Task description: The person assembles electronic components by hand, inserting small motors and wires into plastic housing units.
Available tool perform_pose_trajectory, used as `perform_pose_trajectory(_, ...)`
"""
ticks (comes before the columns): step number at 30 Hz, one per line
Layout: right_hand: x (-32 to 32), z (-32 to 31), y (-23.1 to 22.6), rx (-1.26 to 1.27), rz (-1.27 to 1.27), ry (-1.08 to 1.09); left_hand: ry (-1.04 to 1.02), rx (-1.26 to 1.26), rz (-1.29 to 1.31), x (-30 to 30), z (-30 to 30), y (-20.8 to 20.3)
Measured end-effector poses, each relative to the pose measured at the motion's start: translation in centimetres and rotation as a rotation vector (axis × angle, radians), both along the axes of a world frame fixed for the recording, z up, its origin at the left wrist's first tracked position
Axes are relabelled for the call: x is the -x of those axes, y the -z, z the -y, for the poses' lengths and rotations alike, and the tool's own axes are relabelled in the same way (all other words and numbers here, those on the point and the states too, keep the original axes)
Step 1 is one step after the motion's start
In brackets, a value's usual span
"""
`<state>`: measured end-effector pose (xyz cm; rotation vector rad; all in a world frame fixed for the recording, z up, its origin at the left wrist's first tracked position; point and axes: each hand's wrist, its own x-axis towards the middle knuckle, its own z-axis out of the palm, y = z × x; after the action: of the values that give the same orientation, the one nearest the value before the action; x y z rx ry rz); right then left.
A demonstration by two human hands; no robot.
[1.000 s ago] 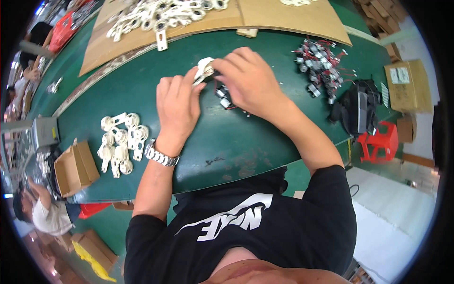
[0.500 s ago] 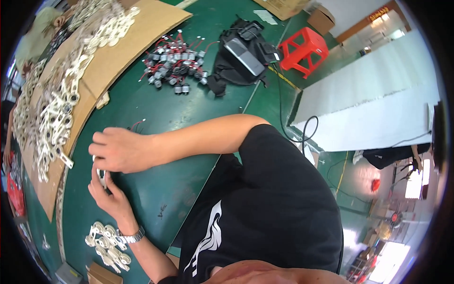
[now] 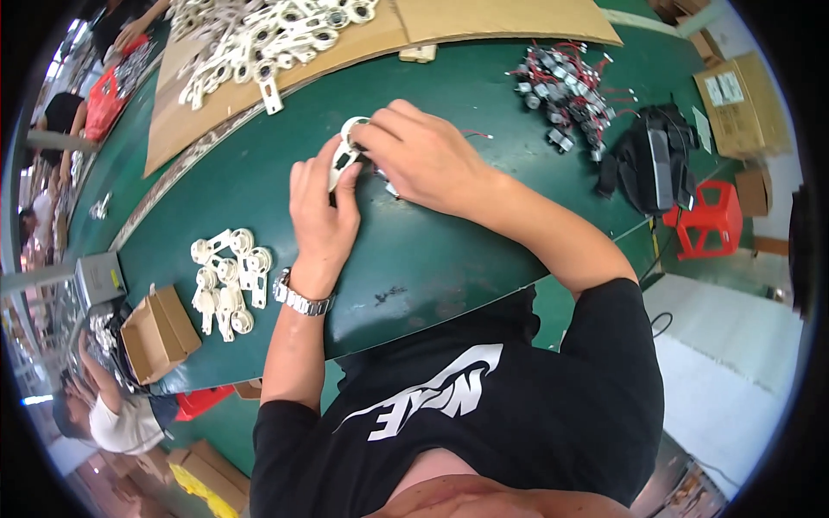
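My left hand [image 3: 324, 207], with a metal-band watch on its wrist, pinches a cream plastic bracket [image 3: 344, 164] between thumb and fingers. The bracket has a round ring at its far end and a slot in its arm. Curled over that ring, the fingers of my right hand [image 3: 427, 160] press against it. A small silver motor [image 3: 391, 187] partly shows beneath the right palm, and a red wire with a white plug [image 3: 479, 135] sticks out beyond the hand. What lies under the right fingertips is hidden.
Cream brackets [image 3: 268, 52] pile on cardboard [image 3: 492, 19] at the far side. A smaller group of brackets [image 3: 226, 272] lies left. Wired motors [image 3: 566, 95] heap at far right, beside a black bag [image 3: 661, 151]. An open carton [image 3: 160, 332] stands left. Other people sit farther left.
The view has swung round, so the table now lies more squarely ahead. Both hands stay together on the bracket, whose ring now shows more between them.
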<state>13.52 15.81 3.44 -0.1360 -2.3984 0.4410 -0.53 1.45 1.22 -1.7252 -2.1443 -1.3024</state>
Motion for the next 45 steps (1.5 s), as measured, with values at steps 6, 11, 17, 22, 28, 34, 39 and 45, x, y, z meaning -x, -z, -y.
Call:
perform_pose_trajectory(6, 0.4, -0.4, 0.0, 0.125, -0.073, -0.041, 0.039, -0.051, 0.069, 0.2, 0.4, -0.1)
perform_pose_trajectory(11, 0.3, -1.9, 0.9, 0.271, -0.081, -0.106, 0.07, 0.01, 0.218, 0.1, 0.5, -0.3)
perform_pose_trajectory(17, 0.2, -2.6, 0.9, 0.917, 0.081, -0.177, 0.095, -0.057, 0.219, 0.5, -0.2, -0.3)
perform_pose_trajectory(22, 0.2, -2.4, -1.0, 1.103, 0.251, -0.27, 0.165, -0.239, 0.145, 1.2, 0.0, 0.7)
perform_pose_trajectory(28, -0.3, -3.3, 0.5, 0.956, 0.303, -0.156, 0.26, -0.367, 0.049, 1.2, 0.3, 1.8)
perform_pose_trajectory(34, -0.9, -4.0, 1.8, 0.983, 0.305, -0.029, 0.177, -0.348, 0.032, 0.0, -1.0, 3.9)
perform_pose_trajectory(39, -0.9, -5.1, 2.9, 0.936, 0.265, -0.004, 0.102, -0.258, 0.047, -0.2, -1.6, 3.5)
perform_pose_trajectory(45, 0.3, -2.7, 0.7, 0.891, 0.364, -0.116, 0.067, -0.216, 0.118, 0.5, -0.1, 2.8)
